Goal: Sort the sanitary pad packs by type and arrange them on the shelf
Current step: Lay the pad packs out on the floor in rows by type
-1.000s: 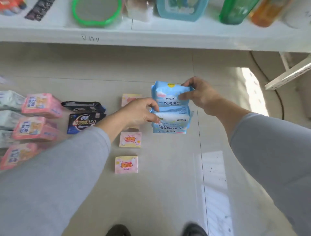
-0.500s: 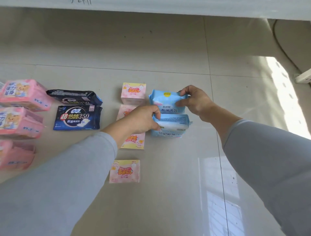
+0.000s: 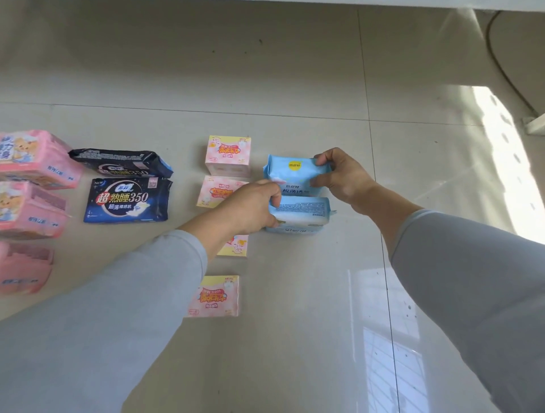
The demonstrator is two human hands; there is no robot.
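Two light blue pad packs sit one before the other on the pale surface. My right hand (image 3: 342, 177) grips the far blue pack (image 3: 293, 174) at its right end. My left hand (image 3: 253, 206) grips the near blue pack (image 3: 300, 210) at its left end. To their left runs a column of small pink-and-yellow pad boxes (image 3: 228, 154), partly hidden by my left arm. Two dark navy packs (image 3: 128, 199) lie further left. Large pink packs (image 3: 35, 159) are stacked at the left edge.
A white shelf edge (image 3: 413, 2) runs along the top of the view. A dark cable (image 3: 507, 73) and a white frame piece (image 3: 535, 123) sit at the right. Sunlight glare falls on the surface at right.
The view has tilted down, so the shelf with its items has left the frame. Both hands have lowered the two blue packs down onto the surface beside the pink-and-yellow boxes.
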